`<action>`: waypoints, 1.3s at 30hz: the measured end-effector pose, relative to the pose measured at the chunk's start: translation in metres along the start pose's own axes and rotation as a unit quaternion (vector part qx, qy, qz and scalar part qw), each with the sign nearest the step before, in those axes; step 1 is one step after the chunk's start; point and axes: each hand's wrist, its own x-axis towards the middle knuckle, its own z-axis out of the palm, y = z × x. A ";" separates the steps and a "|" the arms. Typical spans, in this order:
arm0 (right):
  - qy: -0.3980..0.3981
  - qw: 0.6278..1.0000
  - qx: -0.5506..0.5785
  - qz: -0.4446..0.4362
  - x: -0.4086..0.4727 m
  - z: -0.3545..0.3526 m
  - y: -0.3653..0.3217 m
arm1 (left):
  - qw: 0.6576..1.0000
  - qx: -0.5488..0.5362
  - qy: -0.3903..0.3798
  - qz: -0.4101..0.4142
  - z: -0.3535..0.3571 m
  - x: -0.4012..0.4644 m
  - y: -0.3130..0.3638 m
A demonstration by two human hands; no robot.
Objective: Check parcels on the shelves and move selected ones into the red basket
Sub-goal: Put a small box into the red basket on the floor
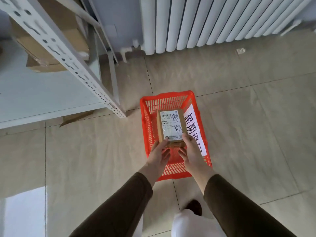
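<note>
A small brown cardboard parcel [171, 126] with a white shipping label and black handwriting hangs over the red plastic basket [145, 120], which stands on the tiled floor. My left hand [159, 153] grips the parcel's near left corner, thumb on top. My right hand [190, 151] holds its near right corner the same way. Both arms wear dark brown sleeves. A white paper sign with large black characters [194, 130] lies along the basket's right side. Whether the parcel touches the basket floor I cannot tell.
A white metal shelf unit [71, 65] stands at the left, with brown cardboard boxes [51, 40] on its shelf. A white radiator [213, 23] lines the far wall. A flat piece of cardboard [75, 117] lies under the shelf. My foot [193, 206] is on the floor below.
</note>
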 end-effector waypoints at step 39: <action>0.019 0.994 -0.109 0.014 0.178 0.034 0.030 | 0.986 0.067 0.136 0.069 -0.015 0.188 -0.004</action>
